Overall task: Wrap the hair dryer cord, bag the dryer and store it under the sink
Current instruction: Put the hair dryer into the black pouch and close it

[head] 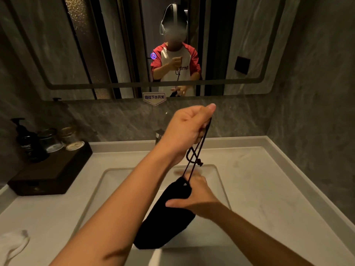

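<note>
- Black drawstring bag hangs in the air over the sink basin, tilted, closed mouth at upper right, bottom end nearer the camera at lower left.
- Bag looks full; contents hidden, dryer itself not visible.
- Black drawstring runs taut from the bag mouth up to the left hand; a knot and a loop sit partway along it.
- Left hand raised above the bag, grip clenched on the drawstring, thumb on top.
- Right hand at the bag's neck, fingers wrapped around the gathered fabric just below the mouth, grasping it; fingertips are blurred.
- Both forearms enter from the near edge, left one crossing in front of the bag.
- White bench surrounds the basin; faucet at far side, mostly hidden behind the left hand.
- Far left on the bench: dark tray with a black pump bottle and two lidded glass jars.
- White cloth at near left.
- Mirror on the far wall shows the person holding the string.
</note>
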